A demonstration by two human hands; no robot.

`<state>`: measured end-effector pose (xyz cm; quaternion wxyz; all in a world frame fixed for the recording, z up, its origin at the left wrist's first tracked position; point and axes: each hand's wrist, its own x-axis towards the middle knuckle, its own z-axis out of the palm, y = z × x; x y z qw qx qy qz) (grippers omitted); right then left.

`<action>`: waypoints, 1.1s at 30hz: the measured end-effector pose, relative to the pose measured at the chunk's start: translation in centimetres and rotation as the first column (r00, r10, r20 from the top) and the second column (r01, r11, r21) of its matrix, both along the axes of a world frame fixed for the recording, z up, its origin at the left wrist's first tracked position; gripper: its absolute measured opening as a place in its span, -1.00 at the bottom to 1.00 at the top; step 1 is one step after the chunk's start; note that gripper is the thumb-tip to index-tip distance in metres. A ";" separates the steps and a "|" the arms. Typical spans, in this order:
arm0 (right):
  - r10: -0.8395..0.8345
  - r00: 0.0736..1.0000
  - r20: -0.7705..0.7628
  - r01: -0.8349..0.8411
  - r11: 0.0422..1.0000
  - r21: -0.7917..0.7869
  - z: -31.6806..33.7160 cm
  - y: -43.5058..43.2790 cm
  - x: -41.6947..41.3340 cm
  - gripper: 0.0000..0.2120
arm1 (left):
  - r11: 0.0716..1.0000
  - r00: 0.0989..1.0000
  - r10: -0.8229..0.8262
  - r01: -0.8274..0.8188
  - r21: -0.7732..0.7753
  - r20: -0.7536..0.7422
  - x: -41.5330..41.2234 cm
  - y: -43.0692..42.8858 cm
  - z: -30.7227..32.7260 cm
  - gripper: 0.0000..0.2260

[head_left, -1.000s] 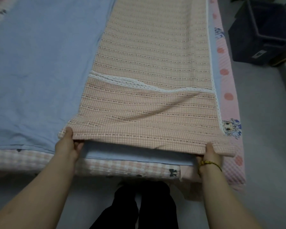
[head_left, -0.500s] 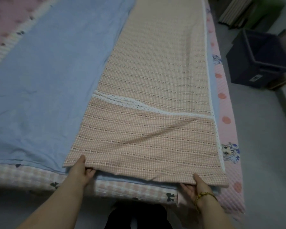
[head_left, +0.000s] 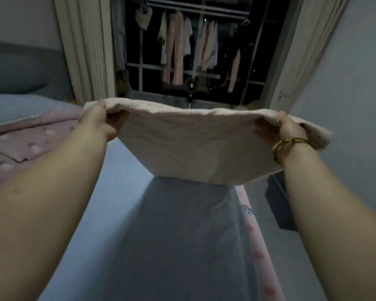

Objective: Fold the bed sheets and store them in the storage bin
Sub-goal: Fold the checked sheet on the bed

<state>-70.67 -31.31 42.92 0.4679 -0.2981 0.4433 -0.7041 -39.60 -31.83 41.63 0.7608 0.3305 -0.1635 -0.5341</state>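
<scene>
Above the pale blue bed sheet [head_left: 122, 192], I see the peach checked fabric sheet [head_left: 193, 148] held in the air by its top edge. Left hand [head_left: 98, 120] pinches the left corner. Right hand [head_left: 284, 129], wearing a gold bracelet [head_left: 289, 142], grips the right corner. The peach sheet sags between both grips and hangs below them. A dark rectangular storage bin [head_left: 280, 205] stands on the floor beside the bed.
</scene>
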 end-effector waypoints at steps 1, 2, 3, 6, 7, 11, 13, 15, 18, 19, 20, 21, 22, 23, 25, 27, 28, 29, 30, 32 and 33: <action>-0.019 1.000 0.007 0.019 0.998 -0.054 1.0 1.1 0.0 -0.81 | 0.999 1.000 0.016 -0.016 -0.046 -0.002 0.2 0.8 0.5 -0.72; -0.033 0.999 0.019 0.034 0.997 -0.072 1.2 1.9 -0.2 -0.81 | 0.997 1.000 0.015 -0.014 -0.073 0.017 0.6 1.7 0.7 -0.72; -0.034 0.998 0.049 0.038 0.996 -0.079 0.6 2.4 -0.3 -0.83 | 0.997 0.999 0.032 -0.030 -0.068 0.031 0.7 2.2 0.8 -0.71; 0.058 0.985 0.163 -0.051 0.997 -0.051 -3.4 3.6 -0.2 -0.85 | 0.997 0.997 -0.058 0.060 -0.050 0.051 0.5 5.0 -3.9 -0.69; 0.058 0.979 0.194 -0.058 0.998 -0.007 -4.9 4.0 -0.3 -0.81 | 0.996 0.995 -0.089 0.090 -0.019 0.040 0.6 5.5 -5.7 -0.68; -0.004 0.939 0.344 -0.066 0.979 0.191 -12.4 7.3 -0.6 -0.64 | 0.982 0.984 -0.116 0.134 0.134 -0.132 1.7 8.2 -12.6 -0.61; -0.060 0.929 0.366 -0.042 0.963 0.266 -16.8 9.6 -0.2 -0.61 | 0.964 0.975 -0.107 0.149 0.220 -0.193 1.7 9.8 -16.5 -0.59; -0.151 0.925 0.348 0.022 0.937 0.347 -21.4 12.2 0.4 -0.60 | 0.941 0.964 -0.091 0.165 0.296 -0.250 1.7 11.8 -21.0 -0.59; -0.278 0.913 0.300 0.092 0.854 0.512 -28.1 16.3 0.7 -0.57 | 0.878 0.978 -0.020 0.115 0.465 -0.206 1.6 15.4 -27.7 -0.61; -0.299 0.915 0.271 0.094 0.812 0.576 -30.2 17.5 0.7 -0.56 | 0.851 0.981 -0.013 0.112 0.513 -0.193 1.5 16.6 -29.6 -0.62; -0.310 0.919 0.242 0.091 0.767 0.635 -32.2 18.8 0.7 -0.56 | 0.821 0.981 -0.004 0.114 0.560 -0.195 1.5 17.9 -31.5 -0.62; -0.313 0.925 0.214 0.088 0.726 0.682 -33.9 20.1 0.6 -0.57 | 0.792 0.979 0.008 0.118 0.599 -0.203 1.4 19.0 -33.2 -0.62; -0.311 0.929 0.199 0.082 0.700 0.710 -35.2 21.2 0.6 -0.58 | 0.767 0.978 0.021 0.116 0.631 -0.206 1.3 19.8 -34.7 -0.62; -0.311 0.931 0.188 0.080 0.680 0.729 -36.2 21.8 0.6 -0.59 | 0.752 0.977 0.034 0.114 0.650 -0.211 1.3 20.5 -35.7 -0.63; -0.314 0.933 0.175 0.080 0.656 0.750 -37.4 22.4 0.4 -0.59 | 0.725 0.975 0.053 0.111 0.680 -0.215 1.3 21.1 -37.0 -0.64; -0.289 0.945 0.155 0.074 0.649 0.757 -37.6 22.4 0.1 -0.60 | 0.715 0.974 0.054 0.115 0.690 -0.218 1.4 21.3 -37.7 -0.70; -0.277 0.950 0.142 0.074 0.644 0.762 -37.8 22.5 -0.1 -0.60 | 0.710 0.974 0.044 0.127 0.693 -0.223 1.4 21.3 -38.1 -0.71; -0.265 0.956 0.130 0.071 0.636 0.768 -37.9 22.5 -0.2 -0.60 | 0.707 0.975 0.030 0.134 0.694 -0.219 1.5 21.3 -38.4 -0.70; -0.253 0.960 0.123 0.063 0.621 0.782 -38.0 22.7 -0.2 -0.60 | 0.708 0.978 0.011 0.139 0.692 -0.208 1.5 21.3 -38.8 -0.68; -0.227 0.966 0.124 0.034 0.588 0.808 -38.6 23.1 -0.2 -0.61 | 0.689 0.986 -0.051 0.152 0.709 -0.162 1.7 21.3 -39.3 -0.67; -0.209 0.970 0.120 0.020 0.567 0.824 -39.4 23.1 -0.3 -0.61 | 0.656 0.988 -0.093 0.156 0.739 -0.125 1.6 21.3 -39.7 -0.69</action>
